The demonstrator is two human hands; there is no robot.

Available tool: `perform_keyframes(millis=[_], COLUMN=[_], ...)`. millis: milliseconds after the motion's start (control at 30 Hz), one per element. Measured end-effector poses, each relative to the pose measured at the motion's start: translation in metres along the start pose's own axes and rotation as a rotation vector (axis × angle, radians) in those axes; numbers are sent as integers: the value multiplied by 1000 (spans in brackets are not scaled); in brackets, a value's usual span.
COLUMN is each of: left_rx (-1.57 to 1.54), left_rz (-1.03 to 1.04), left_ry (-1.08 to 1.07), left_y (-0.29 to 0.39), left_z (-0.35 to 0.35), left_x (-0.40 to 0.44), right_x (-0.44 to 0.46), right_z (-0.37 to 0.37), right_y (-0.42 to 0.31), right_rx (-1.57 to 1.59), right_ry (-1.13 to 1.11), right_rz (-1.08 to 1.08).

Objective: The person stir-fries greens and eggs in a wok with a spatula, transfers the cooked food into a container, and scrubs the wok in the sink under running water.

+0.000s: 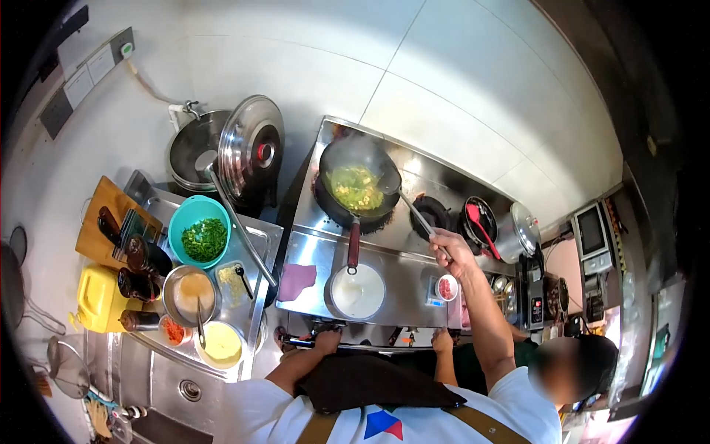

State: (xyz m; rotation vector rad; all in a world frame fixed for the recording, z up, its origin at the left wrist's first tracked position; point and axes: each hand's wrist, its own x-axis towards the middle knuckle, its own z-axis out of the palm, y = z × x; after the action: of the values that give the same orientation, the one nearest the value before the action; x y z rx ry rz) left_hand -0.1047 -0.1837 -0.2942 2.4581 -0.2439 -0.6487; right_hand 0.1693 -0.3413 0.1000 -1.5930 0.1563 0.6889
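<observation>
My right hand (452,251) is wrapped round the long handle of a metal ladle (418,214), whose bowl is in a steaming black wok (334,211). Green and yellow food (355,186) lies in the wok. Down at the front edge of the stove counter is my left hand (328,342), beside the front rail; its fingers are hard to make out. Between the two hands, a white bowl (358,292) stands below the wok's red handle (353,248). A small dish of pink food (446,287) sits on a scale below my right hand.
To the left are a teal bowl of greens (198,231), a yellow jug (101,297) and a large pot with its lid (251,148). A co-worker's hand (441,340) is at the counter edge, right of centre. A lidded pot (518,233) stands right.
</observation>
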Motion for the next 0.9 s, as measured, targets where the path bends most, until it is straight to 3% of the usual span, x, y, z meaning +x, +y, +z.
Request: perform_keyframes(millis=[267,467,567,800,900], left_rx=[-27,11,72,-191,-109], left_rz=[49,35,117,28,-279], left_ry=[63,-144,-122,98,440], left_y=[-10,-17,-37,-19,-23], left_z=[4,-7,25,-17,-38], left_x=[7,4,19,-15,-38], right_x=[11,21,26,27,34], right_z=[0,-2,-4,-5,-15], right_y=[-4,-17,-25,-60,-65], right_rx=[24,-35,-71,-190,-215], right_ry=[4,-39,-29,-6,-33], right_rz=[74,110,109,55,73])
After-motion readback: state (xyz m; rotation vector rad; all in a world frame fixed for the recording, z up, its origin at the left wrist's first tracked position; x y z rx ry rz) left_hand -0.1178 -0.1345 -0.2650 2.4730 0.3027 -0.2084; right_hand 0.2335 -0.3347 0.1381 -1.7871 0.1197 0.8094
